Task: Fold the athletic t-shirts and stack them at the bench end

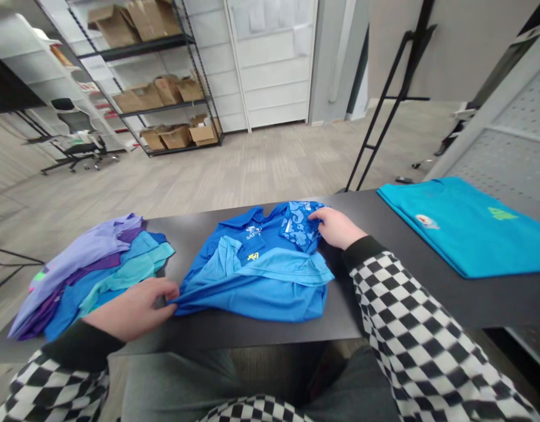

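Observation:
A blue polo shirt [256, 275] with a patterned sleeve and a white chest logo lies partly folded in the middle of the black table [410, 275]. My left hand [133, 308] pinches the shirt's lower left corner near the table's front edge, fingers closed on the fabric. My right hand [338, 227] grips the patterned sleeve at the shirt's upper right. Both arms wear black-and-white checkered sleeves.
A pile of purple, blue and teal garments [89, 269] lies at the table's left end. A folded teal T-shirt [463, 225] rests at the right end. Beyond the table are wire shelves with cardboard boxes [164, 94], an office chair [77, 140] and a black stand [393, 99].

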A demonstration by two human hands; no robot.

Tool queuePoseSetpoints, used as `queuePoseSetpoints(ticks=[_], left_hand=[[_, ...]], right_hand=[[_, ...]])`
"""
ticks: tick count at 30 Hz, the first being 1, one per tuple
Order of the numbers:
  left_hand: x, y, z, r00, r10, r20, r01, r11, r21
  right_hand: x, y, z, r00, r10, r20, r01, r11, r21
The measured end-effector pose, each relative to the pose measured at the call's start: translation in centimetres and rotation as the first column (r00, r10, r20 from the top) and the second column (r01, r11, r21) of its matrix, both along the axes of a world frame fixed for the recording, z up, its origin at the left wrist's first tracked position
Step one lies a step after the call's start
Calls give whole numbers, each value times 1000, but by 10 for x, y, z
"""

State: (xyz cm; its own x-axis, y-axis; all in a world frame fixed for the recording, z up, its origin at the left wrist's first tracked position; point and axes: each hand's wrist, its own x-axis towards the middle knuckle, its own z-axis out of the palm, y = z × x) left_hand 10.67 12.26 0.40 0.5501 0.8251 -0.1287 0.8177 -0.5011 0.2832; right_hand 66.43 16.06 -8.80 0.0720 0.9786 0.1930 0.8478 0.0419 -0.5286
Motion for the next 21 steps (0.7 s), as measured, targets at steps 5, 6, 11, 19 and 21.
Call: queuePoseSetpoints(ticks=[5,6,11,19,21], left_hand=[[32,-9,18,995,-75,70,72,996,47],[47,-12,16,988,-80,136,65,992,107],[120,-15,-22,942,-230,245,175,959,225],[152,-66,-8,913,-375,163,369,927,69],[150,-93,6,870,-444,214,468,880,-80]], right_hand=[[-11,-1,3,999,-29,21,29,1000,8],[-13,-2,5,999,-35,10,35,999,15],[-21,-8,12,995,94,-29,-93,995,40],[-13,-2,5,989,138,-47,-140,989,-43],[-12,-1,4,992,113,-48,-114,993,-36]])
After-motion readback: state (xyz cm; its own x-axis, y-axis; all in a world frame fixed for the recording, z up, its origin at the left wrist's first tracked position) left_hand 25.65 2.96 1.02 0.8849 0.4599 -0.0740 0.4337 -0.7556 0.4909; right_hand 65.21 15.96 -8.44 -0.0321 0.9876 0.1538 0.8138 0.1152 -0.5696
